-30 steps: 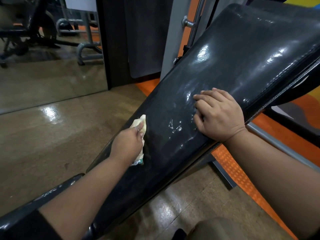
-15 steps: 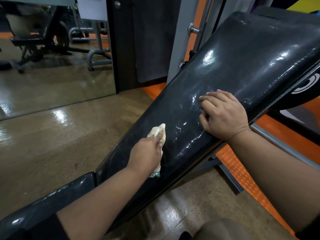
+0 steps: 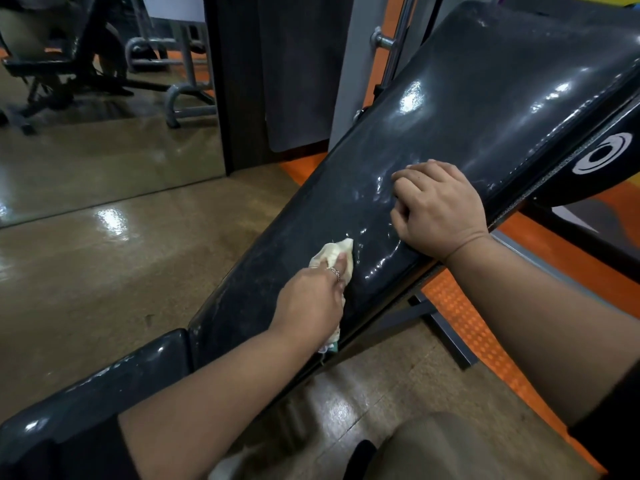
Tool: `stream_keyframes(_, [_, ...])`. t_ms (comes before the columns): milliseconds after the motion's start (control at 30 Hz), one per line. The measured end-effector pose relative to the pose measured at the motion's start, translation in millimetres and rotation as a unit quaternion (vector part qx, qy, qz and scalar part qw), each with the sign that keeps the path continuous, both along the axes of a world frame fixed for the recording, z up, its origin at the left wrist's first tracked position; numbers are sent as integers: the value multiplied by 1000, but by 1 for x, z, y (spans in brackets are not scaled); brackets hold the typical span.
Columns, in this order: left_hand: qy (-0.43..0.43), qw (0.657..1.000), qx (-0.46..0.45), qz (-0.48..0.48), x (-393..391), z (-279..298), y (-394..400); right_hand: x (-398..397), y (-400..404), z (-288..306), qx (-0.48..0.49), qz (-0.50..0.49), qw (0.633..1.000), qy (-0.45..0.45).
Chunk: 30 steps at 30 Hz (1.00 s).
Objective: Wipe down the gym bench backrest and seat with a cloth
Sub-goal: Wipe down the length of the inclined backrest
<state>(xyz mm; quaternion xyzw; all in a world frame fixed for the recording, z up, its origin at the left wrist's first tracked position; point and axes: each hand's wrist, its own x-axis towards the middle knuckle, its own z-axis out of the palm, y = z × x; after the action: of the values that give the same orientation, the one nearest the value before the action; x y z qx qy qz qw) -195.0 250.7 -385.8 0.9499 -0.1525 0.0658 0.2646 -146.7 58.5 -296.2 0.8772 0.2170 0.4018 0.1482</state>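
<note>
The black glossy backrest (image 3: 467, 109) slopes up from lower left to upper right, with wet streaks near its middle. The black seat pad (image 3: 104, 386) lies at the lower left, below the backrest. My left hand (image 3: 311, 303) grips a crumpled cream cloth (image 3: 334, 252) and presses it on the lower part of the backrest. My right hand (image 3: 438, 207) rests on the backrest's right edge with its fingers curled under, holding nothing; it lies just up and right of the cloth.
A wall mirror (image 3: 104, 98) at the upper left reflects other gym machines. Shiny brown floor (image 3: 104, 271) lies left of the bench. Orange studded matting (image 3: 478, 327) and the bench's dark steel frame (image 3: 446, 327) run beneath the backrest at right. My knee (image 3: 450, 448) shows at the bottom.
My left hand has slid the cloth to the right across the lower backrest, closer to my right hand. The right hand stays in place.
</note>
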Motion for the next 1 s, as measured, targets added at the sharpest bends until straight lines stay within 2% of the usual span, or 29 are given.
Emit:
stream_keyframes(200, [-23,996,80,-36,-8,-19,10,1,1,0,-3,-5,1000,4])
stream_keyframes(400, [39,997,-6,65,7,-9,6,2,1,-1,-5,-3,1000,-1])
stream_keyframes(600, [-50,997,40,-48,-16,-14,-5,2,-1,-2,-2,1,1000,-13])
stream_keyframes(800, [-178,965,81,-176,-21,-48,14,3,-1,-3,1,15,1000,-17])
stream_keyframes(1000, [-198,962,87,-168,-18,-66,31,3,-2,-3,-1,12,1000,-11])
